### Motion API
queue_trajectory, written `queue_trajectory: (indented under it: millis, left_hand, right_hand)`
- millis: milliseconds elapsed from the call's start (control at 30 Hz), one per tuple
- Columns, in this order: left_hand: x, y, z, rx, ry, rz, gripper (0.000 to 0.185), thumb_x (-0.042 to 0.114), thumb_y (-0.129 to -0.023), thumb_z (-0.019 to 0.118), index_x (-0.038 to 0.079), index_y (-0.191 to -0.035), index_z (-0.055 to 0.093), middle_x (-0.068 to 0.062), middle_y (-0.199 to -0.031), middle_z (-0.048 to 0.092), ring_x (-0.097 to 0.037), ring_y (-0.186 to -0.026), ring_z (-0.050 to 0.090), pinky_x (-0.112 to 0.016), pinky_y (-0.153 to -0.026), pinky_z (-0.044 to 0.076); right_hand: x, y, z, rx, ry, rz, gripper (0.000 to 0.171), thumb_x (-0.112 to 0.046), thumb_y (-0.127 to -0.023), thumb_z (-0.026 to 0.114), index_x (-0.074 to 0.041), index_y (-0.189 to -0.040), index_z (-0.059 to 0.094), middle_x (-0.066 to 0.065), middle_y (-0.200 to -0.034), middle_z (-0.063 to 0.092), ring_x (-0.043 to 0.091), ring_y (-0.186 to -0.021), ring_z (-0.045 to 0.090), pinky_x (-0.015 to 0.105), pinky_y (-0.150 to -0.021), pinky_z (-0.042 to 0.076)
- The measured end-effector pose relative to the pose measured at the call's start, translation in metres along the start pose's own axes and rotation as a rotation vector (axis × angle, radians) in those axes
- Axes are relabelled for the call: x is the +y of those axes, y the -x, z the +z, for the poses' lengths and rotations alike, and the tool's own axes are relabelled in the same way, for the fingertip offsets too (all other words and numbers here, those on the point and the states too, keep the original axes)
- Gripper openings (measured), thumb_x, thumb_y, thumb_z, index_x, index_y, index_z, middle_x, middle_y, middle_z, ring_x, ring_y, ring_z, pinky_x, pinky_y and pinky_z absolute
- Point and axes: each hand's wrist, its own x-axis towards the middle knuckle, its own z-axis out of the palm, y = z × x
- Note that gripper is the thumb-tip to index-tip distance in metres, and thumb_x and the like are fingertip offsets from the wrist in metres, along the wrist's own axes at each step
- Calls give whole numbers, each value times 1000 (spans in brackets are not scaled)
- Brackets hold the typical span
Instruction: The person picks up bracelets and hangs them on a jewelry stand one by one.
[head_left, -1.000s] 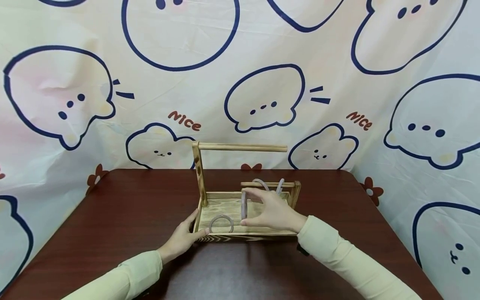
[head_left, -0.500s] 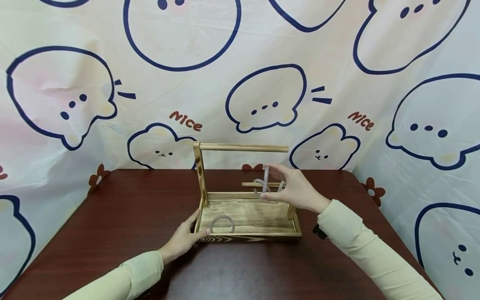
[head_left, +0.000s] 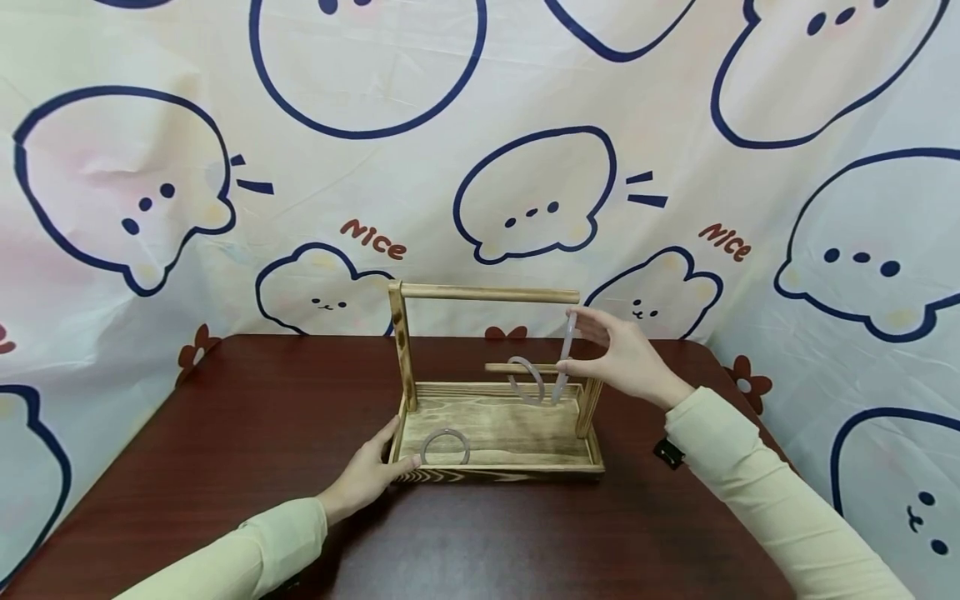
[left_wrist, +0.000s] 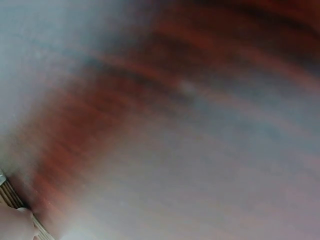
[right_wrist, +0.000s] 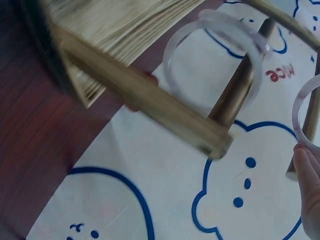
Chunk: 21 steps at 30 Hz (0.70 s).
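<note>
From the head camera I see my right hand (head_left: 621, 357) pinching a pale translucent bangle (head_left: 565, 360) upright between thumb and fingers, just beside the free end of the upper dowel of the burnt-wood rack (head_left: 495, 392). My left hand (head_left: 367, 477) rests with relaxed fingers against the rack's front left corner. A second pale bangle (head_left: 526, 379) hangs on the lower rod, and a third (head_left: 445, 447) lies flat in the tray, on the dark red table (head_left: 247, 433).

The left wrist view is a blur; I can only make out a fingertip (left_wrist: 15, 225) touching the wood edge.

The right wrist view shows a fingertip (right_wrist: 309, 175) on the held bangle (right_wrist: 300, 110), with the hanging one (right_wrist: 215, 55) near.
</note>
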Motion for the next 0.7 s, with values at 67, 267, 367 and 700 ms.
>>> queue_trajectory:
  millis: [67,267,367,700]
  left_hand:
    - [0,0,0,1,-4,0,84,25,-85,66,8,-148,13,-21,-149,21,-10,-37,33,-25,-42,39]
    - [-2,0,0,-4,14,-26,83,23,-85,66,10,-148,13,-16,-149,23,-11,-38,33,-26,-41,39]
    - [-3,0,0,1,15,-29,83,22,-85,66,11,-148,13,-16,-148,24,-11,-38,33,-26,-41,39]
    - [-3,-1,0,-4,11,-29,83,24,-85,65,11,-148,13,-17,-150,21,-12,-38,32,-26,-40,38]
  right_hand:
    - [3,-2,-4,0,9,11,86,-51,-70,73,-16,-141,36,7,-141,42,24,-128,43,41,-103,37]
    - [12,-5,-12,26,21,39,86,-49,-70,75,-17,-140,37,9,-141,41,25,-128,43,42,-102,37]
    - [16,-8,-14,32,8,49,86,-49,-69,75,-16,-139,38,11,-141,41,26,-127,44,42,-102,38]
    - [21,-19,-26,43,-16,91,86,-49,-68,76,-18,-139,38,11,-143,39,26,-128,43,43,-103,36]
